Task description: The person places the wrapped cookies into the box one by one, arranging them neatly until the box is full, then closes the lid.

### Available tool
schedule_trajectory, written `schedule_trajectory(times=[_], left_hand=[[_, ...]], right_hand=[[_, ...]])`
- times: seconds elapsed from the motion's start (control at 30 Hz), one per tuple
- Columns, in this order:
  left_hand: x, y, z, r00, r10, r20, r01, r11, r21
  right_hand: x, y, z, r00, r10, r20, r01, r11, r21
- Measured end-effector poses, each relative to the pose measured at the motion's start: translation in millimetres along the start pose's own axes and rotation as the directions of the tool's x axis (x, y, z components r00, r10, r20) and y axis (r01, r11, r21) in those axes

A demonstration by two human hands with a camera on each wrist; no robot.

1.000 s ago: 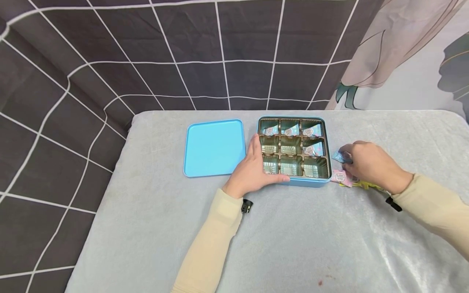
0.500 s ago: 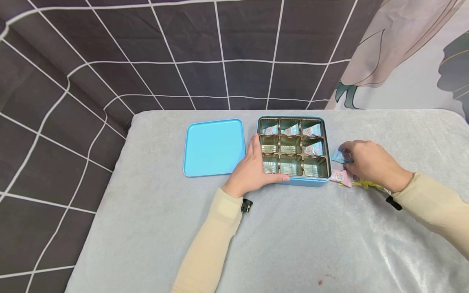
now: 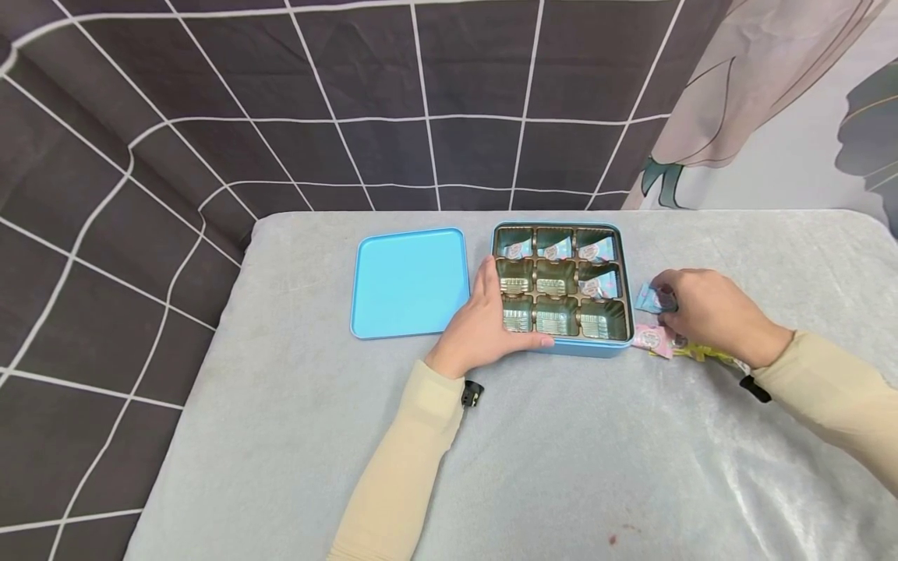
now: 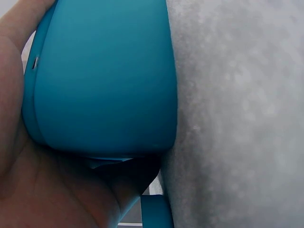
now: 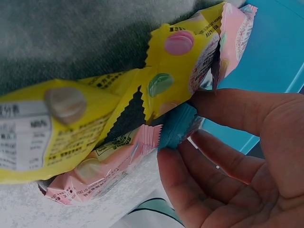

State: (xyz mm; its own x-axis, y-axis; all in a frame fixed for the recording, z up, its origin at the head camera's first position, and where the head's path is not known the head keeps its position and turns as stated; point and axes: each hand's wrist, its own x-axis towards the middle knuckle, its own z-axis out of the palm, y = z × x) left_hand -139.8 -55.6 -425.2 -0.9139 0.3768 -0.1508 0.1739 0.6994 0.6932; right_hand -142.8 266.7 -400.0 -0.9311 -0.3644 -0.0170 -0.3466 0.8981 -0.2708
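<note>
My left hand [image 3: 484,327] braces the near left corner of an open blue tin [image 3: 596,351], straight fingers along its left side and thumb across its front. In the left wrist view, the palm lies against the tin's wall [image 4: 109,85]. Right of the tin, my right hand [image 3: 719,315] pinches a small blue candy packet [image 5: 176,126] between thumb and fingers. Around it lie yellow candy packets [image 5: 166,52] and pink candy packets [image 5: 107,168]. Inside the tin, a gold divided tray [image 3: 557,298] has blue packets [image 3: 596,249] in its far row and in the middle row's right compartment.
The blue lid [image 3: 410,284] lies flat to the left of the tin. A grey cloth [image 3: 295,413] covers the table. Behind stands a dark curtain [image 3: 379,86] with white grid lines, and a patterned curtain [image 3: 772,117] hangs at the far right.
The blue packet in my right fingertips has turned slightly, while the right hand stays nearly in place. My left hand, the tin and the lid have not moved.
</note>
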Motion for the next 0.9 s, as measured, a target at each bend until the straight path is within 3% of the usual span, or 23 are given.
schedule_trajectory(times=[0.9], left_hand=[[0.6, -0.6, 0.6, 1.000, -0.003, 0.006, 0.003, 1.000, -0.007]], right_hand=[[0.0, 0.1, -4.7, 0.995, -0.049, -0.092, 0.049, 0.999, -0.006]])
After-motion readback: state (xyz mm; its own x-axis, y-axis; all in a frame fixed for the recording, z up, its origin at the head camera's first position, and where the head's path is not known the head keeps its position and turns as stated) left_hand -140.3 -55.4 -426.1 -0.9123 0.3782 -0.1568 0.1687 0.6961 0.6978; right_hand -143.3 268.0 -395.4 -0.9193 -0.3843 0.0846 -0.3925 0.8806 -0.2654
